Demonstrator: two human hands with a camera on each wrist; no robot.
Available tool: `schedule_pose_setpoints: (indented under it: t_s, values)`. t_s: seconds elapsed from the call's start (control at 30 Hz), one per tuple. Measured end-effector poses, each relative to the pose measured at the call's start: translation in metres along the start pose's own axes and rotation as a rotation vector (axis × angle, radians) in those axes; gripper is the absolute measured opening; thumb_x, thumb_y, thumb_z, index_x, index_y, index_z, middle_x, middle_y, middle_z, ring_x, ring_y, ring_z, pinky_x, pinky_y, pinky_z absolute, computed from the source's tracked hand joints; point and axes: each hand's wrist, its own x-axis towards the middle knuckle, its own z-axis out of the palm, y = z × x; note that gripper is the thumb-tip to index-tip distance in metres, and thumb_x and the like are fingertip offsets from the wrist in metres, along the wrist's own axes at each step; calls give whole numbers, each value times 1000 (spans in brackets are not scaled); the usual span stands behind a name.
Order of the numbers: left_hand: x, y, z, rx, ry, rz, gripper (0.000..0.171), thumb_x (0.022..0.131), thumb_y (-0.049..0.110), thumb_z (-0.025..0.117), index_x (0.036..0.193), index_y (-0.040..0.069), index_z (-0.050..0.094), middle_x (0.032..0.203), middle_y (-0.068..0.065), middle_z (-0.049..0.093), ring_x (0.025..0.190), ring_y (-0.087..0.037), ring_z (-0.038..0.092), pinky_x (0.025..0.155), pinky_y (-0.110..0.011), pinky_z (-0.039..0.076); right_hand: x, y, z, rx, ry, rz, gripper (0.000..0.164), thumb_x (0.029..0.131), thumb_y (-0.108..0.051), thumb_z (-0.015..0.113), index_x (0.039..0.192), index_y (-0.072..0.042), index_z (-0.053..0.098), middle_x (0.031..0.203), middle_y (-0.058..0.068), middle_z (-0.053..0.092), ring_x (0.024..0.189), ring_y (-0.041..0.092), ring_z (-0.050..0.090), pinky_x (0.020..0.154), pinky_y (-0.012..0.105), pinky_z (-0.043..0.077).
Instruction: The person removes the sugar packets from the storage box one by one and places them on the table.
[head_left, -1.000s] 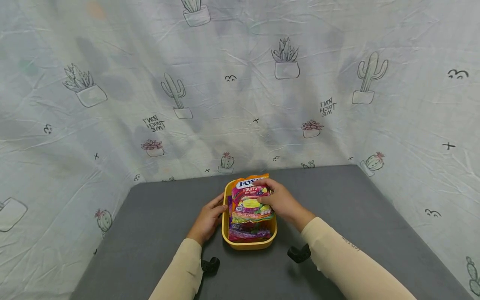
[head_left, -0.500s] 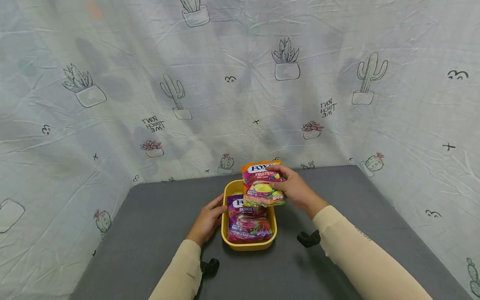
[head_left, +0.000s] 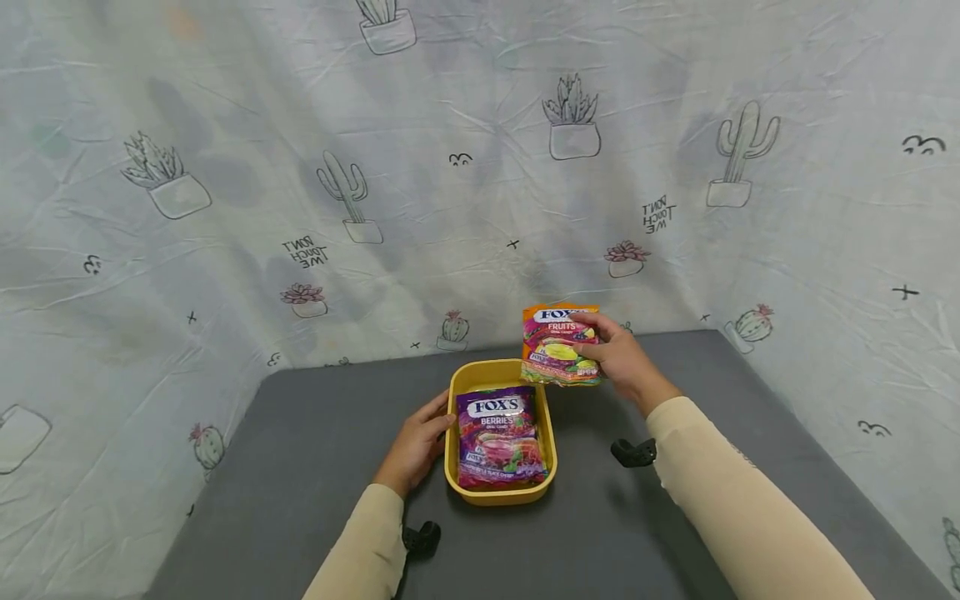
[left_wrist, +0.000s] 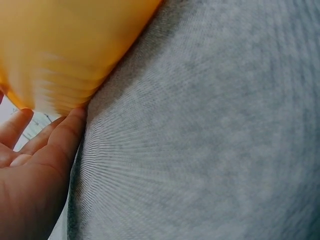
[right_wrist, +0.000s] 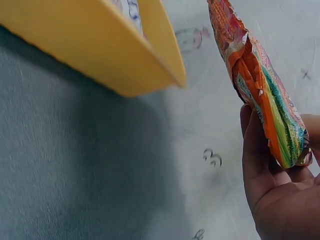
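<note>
My right hand (head_left: 624,358) pinches a bag of Fox's Fruits candy (head_left: 558,350) by its right side, thumb in front and fingers behind. The bag is pink with an orange top, raised over the far right corner of a yellow plastic bin (head_left: 500,498). In the right wrist view the bag (right_wrist: 272,107) shows edge-on, beside the bin wall (right_wrist: 135,65). A purple bag of Fox's Berries candy (head_left: 501,442) lies face up inside the bin. My left hand (head_left: 415,442) rests against the bin's left side; in the left wrist view its extended fingertips (left_wrist: 75,117) touch the yellow wall.
The bin stands on a dark grey table (head_left: 337,450). Behind and on both sides hangs a pale cloth (head_left: 465,208) printed with potted cacti. Black wrist mounts (head_left: 422,540) stick out beneath the sleeves.
The Fruits bag has come up out of the bin and moved right and away, in my right hand. The Berries bag beneath is uncovered. My left hand stays at the bin.
</note>
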Motion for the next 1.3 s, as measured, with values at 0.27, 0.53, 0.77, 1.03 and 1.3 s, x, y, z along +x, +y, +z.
schedule_pose_setpoints:
  t_s: [0.27, 0.53, 0.77, 1.03, 1.3]
  values:
    - [1, -2, 0, -25, 10, 1, 63, 109, 17, 65, 168, 9, 44, 167, -19, 44, 146, -40, 50, 112, -55, 47, 14, 16, -19, -35, 59, -6, 58, 113, -7, 61, 168, -17, 46, 164, 19, 40, 112, 25, 59, 81, 27, 58]
    - [1, -2, -2, -41, -2, -11, 64, 109, 17, 65, 168, 9, 44, 169, -18, 42, 149, -39, 46, 114, -55, 45, 25, 39, -29, -121, 63, 14, 61, 114, -6, 57, 171, -17, 40, 169, 20, 36, 125, 35, 54, 86, 28, 55]
    - [-1, -2, -1, -56, -26, 9, 64, 110, 17, 63, 169, 9, 41, 169, -18, 41, 150, -40, 45, 116, -57, 43, 32, 51, -34, -84, 59, 12, 62, 115, -4, 51, 173, -15, 34, 170, 21, 35, 125, 32, 54, 86, 28, 54]
    - [-1, -4, -2, -52, -26, -4, 63, 111, 20, 63, 169, 11, 42, 169, -16, 42, 149, -37, 47, 115, -55, 44, 39, 59, -39, -247, -24, 27, 60, 113, 2, 48, 171, -9, 35, 166, 29, 34, 127, 40, 54, 90, 37, 55]
    - [0, -3, -2, -41, -20, -10, 64, 110, 19, 64, 170, 14, 43, 168, -15, 44, 149, -36, 47, 115, -53, 44, 44, 73, -31, -413, 1, 28, 59, 108, 7, 50, 166, -1, 41, 163, 31, 38, 130, 43, 52, 101, 52, 51]
